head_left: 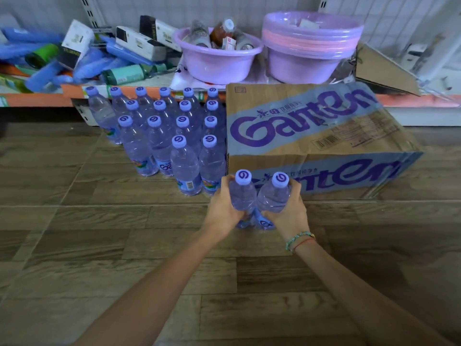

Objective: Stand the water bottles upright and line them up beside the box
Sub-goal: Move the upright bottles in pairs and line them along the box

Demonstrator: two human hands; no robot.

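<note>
Two water bottles stand upright and touching on the wooden floor [99, 233], just in front of the near left corner of the cardboard box [311, 136]. The left hand [223, 208] has its grip wrapped around the left bottle [242, 193], fingers curled over the far side near the shoulder, thumb at the front. The right hand [289, 213] has its grip around the right bottle [274, 196] in the same way, and a beaded bracelet [298, 239] and red cord sit on that wrist. Both bottles carry purple caps with a swirl mark, and their lower labels show between the hands. To the left of the box, a block of upright bottles [172, 136] fills the floor in rows, the rightmost column close against the box's left side, the nearest pair just beyond the left hand. Behind everything runs a low shelf [74, 89] with an orange edge, bearing a purple basin [217, 58] holding small bottles, a stack of purple and pink basins [309, 51], and a jumble of blue packages and white cartons [139, 41].
</note>
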